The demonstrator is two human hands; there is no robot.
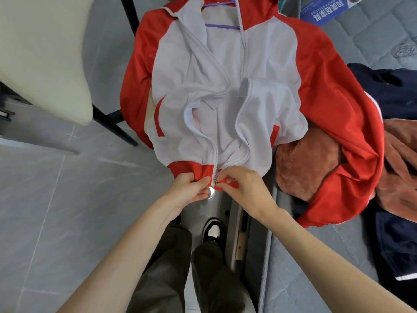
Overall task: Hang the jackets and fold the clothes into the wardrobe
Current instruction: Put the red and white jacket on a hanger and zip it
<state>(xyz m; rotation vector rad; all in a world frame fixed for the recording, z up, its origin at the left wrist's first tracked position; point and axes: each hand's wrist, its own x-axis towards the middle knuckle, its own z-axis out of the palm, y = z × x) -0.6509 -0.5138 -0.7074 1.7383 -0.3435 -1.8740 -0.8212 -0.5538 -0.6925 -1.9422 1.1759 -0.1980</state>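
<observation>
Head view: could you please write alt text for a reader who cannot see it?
The left hand and right hand pinch the red hem of a red-and-white jacket at the base of its open zipper. The jacket is on a purple hanger, beside a brown garment on a mattress.

Red-white jacket, unzipped, on hanger
</observation>
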